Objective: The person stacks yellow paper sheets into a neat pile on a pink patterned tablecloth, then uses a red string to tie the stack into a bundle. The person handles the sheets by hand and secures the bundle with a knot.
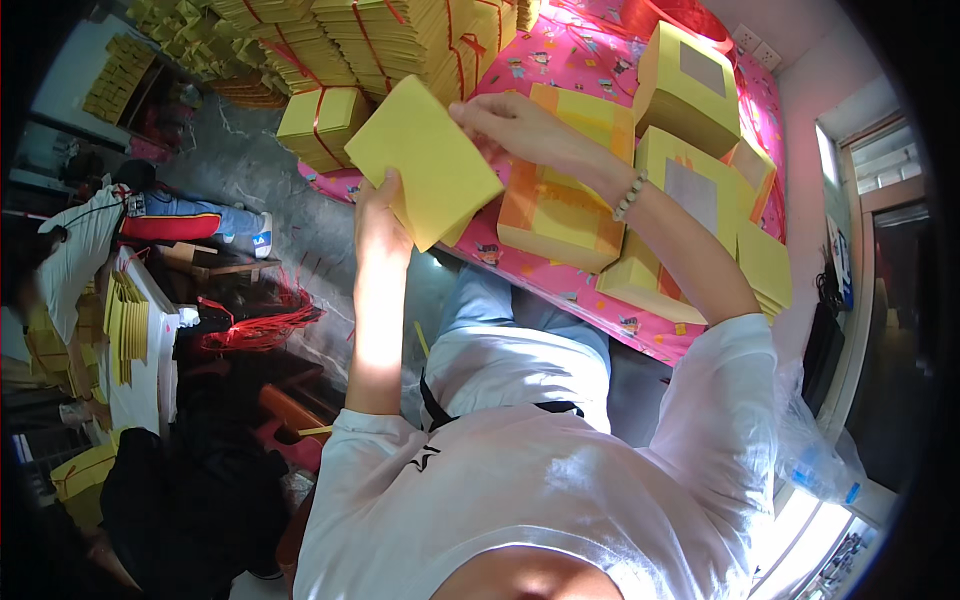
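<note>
Above the near edge of the pink table (pixel 600 300), a yellow paper stack (pixel 425 170) is held tilted between both hands. Left hand (pixel 378 215) grips its lower edge, fingers closed around it from below. Right hand (pixel 510 120) pinches its upper corner, fingertips pressed on the paper. Just beside the stack on the table lies an orange and yellow box (pixel 560 215), with more yellow boxes (pixel 690 85) toward the far right corner. Bundles tied with red string (pixel 390 40) sit at the far left edge. Another person (pixel 80 250) sits well apart at the left
</note>
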A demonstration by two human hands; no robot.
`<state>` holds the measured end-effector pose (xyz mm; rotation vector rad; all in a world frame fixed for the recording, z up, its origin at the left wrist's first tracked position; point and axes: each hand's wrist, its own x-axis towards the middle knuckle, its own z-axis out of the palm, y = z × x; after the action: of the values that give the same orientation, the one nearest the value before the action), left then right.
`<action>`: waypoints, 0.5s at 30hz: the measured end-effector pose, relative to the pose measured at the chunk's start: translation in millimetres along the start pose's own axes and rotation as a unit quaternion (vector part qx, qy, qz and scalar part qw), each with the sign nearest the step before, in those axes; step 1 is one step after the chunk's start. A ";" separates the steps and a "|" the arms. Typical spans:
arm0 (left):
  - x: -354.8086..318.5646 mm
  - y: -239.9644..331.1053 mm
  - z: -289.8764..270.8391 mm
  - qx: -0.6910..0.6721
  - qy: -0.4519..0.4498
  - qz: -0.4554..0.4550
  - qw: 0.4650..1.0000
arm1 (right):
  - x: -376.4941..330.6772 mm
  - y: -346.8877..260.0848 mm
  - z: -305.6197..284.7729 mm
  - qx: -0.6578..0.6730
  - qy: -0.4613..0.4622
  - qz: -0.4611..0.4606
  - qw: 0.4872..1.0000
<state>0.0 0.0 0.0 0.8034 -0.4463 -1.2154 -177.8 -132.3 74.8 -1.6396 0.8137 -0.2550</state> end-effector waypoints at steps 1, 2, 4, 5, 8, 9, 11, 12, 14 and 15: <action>0.2 1.5 -7.4 -0.034 0.008 -0.026 0.999 | 10.5 8.2 1.8 0.032 0.006 -0.019 0.999; 0.2 0.8 -13.6 -0.069 0.016 -0.051 0.996 | 20.2 16.8 3.6 0.063 0.013 -0.037 0.997; 9.9 -7.1 -25.2 -0.086 0.075 -0.074 0.991 | 40.4 33.3 1.5 -0.077 0.015 -0.090 0.993; 12.9 -9.6 -31.0 -0.092 0.105 -0.084 0.987 | 47.8 40.7 1.5 -0.143 0.015 -0.118 0.983; 12.4 -20.0 -47.6 -0.080 0.139 -0.086 0.983 | 57.8 41.3 16.4 -0.235 -0.003 -0.094 0.967; 11.9 -24.5 -49.5 -0.072 0.141 -0.087 0.983 | 61.4 45.8 17.4 -0.227 -0.005 -0.086 0.970; 12.1 -33.2 -54.2 -0.056 0.143 -0.091 0.984 | 68.6 54.2 18.0 -0.211 -0.009 -0.070 0.975; 14.1 -36.6 -60.3 -0.059 0.119 -0.095 0.987 | 69.2 51.2 18.4 -0.193 -0.011 -0.041 0.980; 13.4 -48.2 -70.5 -0.020 0.136 -0.070 0.988 | 70.5 44.7 18.1 -0.156 -0.014 0.017 0.988; 12.7 -52.2 -69.8 -0.001 0.143 -0.060 0.988 | 70.6 46.4 17.4 -0.164 -0.010 0.008 0.986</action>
<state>18.5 2.5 -86.1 0.9978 -0.1641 -1.1875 -133.1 -164.6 8.3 -1.9380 0.8868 -0.0961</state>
